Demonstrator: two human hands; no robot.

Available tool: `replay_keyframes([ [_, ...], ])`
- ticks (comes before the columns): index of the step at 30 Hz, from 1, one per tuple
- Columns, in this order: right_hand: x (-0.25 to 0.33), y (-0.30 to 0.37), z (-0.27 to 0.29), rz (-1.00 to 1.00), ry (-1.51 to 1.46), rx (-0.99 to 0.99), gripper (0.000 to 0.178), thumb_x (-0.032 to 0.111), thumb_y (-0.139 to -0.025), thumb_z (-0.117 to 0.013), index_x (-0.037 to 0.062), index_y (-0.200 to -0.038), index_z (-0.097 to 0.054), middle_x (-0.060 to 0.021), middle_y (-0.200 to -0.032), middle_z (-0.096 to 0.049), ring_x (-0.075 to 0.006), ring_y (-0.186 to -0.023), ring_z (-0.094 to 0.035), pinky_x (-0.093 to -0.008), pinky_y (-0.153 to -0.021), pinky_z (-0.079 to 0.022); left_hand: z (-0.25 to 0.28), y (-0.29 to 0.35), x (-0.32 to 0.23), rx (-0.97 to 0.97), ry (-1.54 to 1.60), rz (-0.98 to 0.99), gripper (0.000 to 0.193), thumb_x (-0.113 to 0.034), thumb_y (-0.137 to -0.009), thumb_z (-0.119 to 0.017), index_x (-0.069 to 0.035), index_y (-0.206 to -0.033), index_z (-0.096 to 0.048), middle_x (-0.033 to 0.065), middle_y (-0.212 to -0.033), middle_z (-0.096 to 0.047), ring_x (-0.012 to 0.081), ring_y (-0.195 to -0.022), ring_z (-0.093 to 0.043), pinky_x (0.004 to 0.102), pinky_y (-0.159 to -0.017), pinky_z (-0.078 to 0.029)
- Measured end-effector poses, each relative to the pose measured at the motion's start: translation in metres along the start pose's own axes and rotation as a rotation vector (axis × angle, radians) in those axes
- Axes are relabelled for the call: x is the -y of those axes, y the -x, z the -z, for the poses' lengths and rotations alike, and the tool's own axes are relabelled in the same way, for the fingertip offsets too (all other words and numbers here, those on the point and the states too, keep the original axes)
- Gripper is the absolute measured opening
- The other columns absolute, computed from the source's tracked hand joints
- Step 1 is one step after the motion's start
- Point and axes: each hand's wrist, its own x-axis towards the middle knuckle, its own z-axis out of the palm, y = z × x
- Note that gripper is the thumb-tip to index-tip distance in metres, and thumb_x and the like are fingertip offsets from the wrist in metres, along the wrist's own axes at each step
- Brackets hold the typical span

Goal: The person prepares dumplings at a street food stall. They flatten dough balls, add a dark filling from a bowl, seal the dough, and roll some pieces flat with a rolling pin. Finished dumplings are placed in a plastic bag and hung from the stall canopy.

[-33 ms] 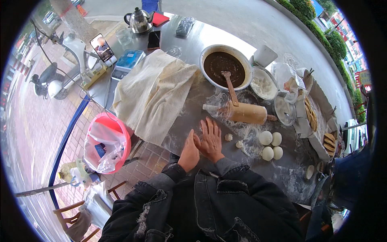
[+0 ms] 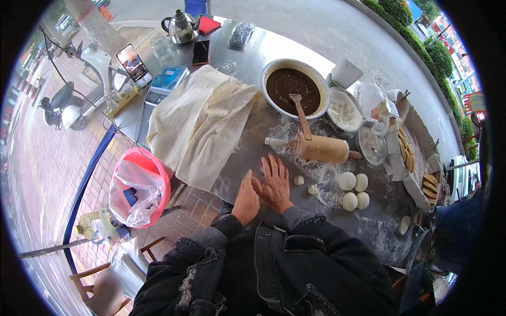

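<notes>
My right hand (image 2: 275, 184) lies palm down near the front edge of the metal table, fingers stretched out and slightly apart. Turned on its edge, my left hand (image 2: 246, 200) is beside it, fingers straight, its thumb side against the right hand. Nothing shows in either hand; the left palm is hidden. Just right of them are two small dough scraps (image 2: 299, 180), then several round white dough balls (image 2: 347, 181). Farther off lies a thick rolling pin (image 2: 324, 148) on floury metal. Behind it a bowl (image 2: 267, 101) holds dark brown paste with a wooden spatula (image 2: 299, 108) in it.
A beige cloth (image 2: 203, 124) covers the table's left part, near a blue-topped scale (image 2: 169, 79), phones (image 2: 201, 52) and a kettle (image 2: 183, 27). Right are a flour bowl (image 2: 343, 111) and a cloth-lined tray (image 2: 419, 189) of flat breads. A pink bucket (image 2: 164, 184) stands lower left.
</notes>
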Motion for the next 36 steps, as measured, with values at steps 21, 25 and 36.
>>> replay_keyframes([
  [21,-0.037,0.018,0.068,-0.140,-0.465,0.318,0.027,0.015,-0.082,-0.068,0.0024,-0.103,-0.057,-0.0142,-0.100,-0.059,-0.0317,-0.094,-0.058,-0.0380,-0.083,-0.046,0.032,-0.033,0.022,0.424,-0.861,-0.494,0.085,-0.054,-0.086,-0.054,0.001,-0.146,-0.028,0.0178,-0.154,-0.027,0.0315,-0.144,-0.022,0.0449,-0.117,-0.017],
  [25,-0.023,0.003,0.055,-0.458,-0.917,0.175,0.027,0.022,-0.086,-0.069,0.0016,-0.100,-0.056,-0.0145,-0.091,-0.063,-0.0232,-0.083,-0.061,-0.0329,-0.072,-0.048,0.049,-0.095,0.021,0.303,-0.972,-0.343,0.067,-0.036,-0.092,-0.050,0.003,-0.143,-0.032,0.0201,-0.151,-0.030,0.0335,-0.142,-0.025,0.0444,-0.116,-0.020],
  [36,-0.014,0.019,0.034,-0.323,-0.604,-0.273,0.012,0.007,-0.093,-0.055,0.0008,-0.103,-0.055,-0.0135,-0.096,-0.055,-0.0258,-0.078,-0.055,-0.0345,-0.074,-0.046,-0.035,-0.065,-0.004,-0.005,-0.987,-0.311,0.063,-0.036,-0.091,-0.050,0.000,-0.142,-0.037,0.0153,-0.148,-0.038,0.0325,-0.141,-0.029,0.0531,-0.113,-0.023],
])
